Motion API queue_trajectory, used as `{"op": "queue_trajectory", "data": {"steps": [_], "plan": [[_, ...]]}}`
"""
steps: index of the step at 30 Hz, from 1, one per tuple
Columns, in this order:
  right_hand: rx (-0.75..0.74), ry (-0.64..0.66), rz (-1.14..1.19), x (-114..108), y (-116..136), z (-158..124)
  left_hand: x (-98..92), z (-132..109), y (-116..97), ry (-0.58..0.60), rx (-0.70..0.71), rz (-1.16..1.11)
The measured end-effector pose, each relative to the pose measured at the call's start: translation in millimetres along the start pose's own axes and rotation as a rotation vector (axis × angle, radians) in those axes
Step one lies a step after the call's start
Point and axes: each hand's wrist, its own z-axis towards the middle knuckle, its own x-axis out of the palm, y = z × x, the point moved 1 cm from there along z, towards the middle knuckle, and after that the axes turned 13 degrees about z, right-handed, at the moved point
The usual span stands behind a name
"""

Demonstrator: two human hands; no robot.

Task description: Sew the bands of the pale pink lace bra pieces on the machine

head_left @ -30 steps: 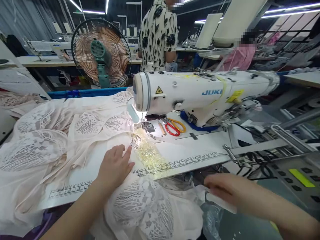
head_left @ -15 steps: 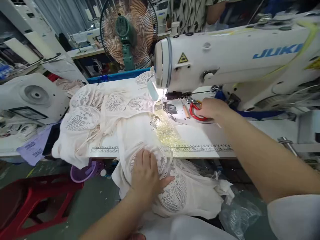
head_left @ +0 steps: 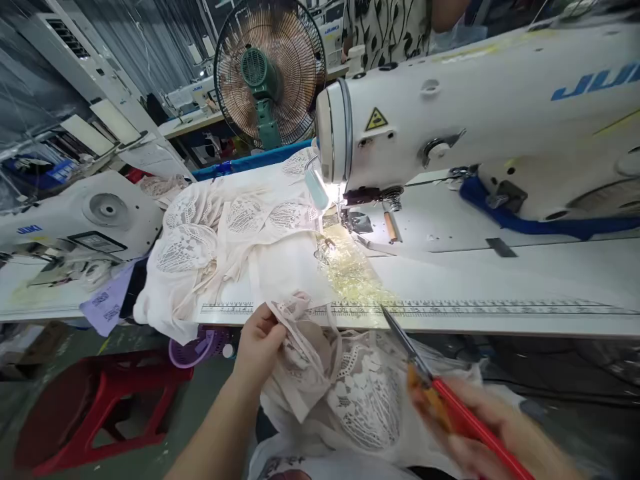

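Can't resolve right hand [head_left: 493,407], blurred; can't see all of scissors [head_left: 425,373], partly covered by it. Lose sewing machine [head_left: 425,133] past right edge, far person [head_left: 387,30] past top. Can't read lilac paper [head_left: 107,307], left: too small.

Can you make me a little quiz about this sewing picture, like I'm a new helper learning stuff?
1. Pick one: which hand is holding the scissors?
a) left
b) right
c) neither

2. True or false: the left hand is holding some pale fabric.

3. Fill in the gap: the yellow warning sign on the big sewing machine is shaped like a ____.

Key:
1. b, the right hand
2. True
3. triangle
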Motion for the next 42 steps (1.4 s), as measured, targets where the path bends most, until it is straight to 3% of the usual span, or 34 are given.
{"op": "queue_trajectory", "data": {"steps": [3, 5, 10, 15, 22, 36, 42], "plan": [[0.114, 0.286, 0.346, 51, -29, 14, -3.0, 1, 4, -0.032, -0.068, -0.183], [0.129, 0.393, 0.459, 78, -33, 27, -0.9, -1, 5, -0.058, -0.075, -0.216], [0.150, 0.558, 0.577, 110, -31, 43, 2.5, -3, 9, -0.160, -0.027, -0.280], [0.178, 0.527, 0.565, 113, -32, 45, 2.2, -1, 14, -0.230, -0.009, -0.281], [0.087, 0.468, 0.611, 109, -26, 50, 6.6, 0, 9, -0.246, -0.028, -0.279], [0.064, 0.486, 0.657, 117, -32, 45, 9.3, -2, 0, -0.336, 0.001, -0.282], [0.137, 0.517, 0.667, 120, -27, 42, 8.8, 0, -3, -0.274, -0.051, -0.400]]}}
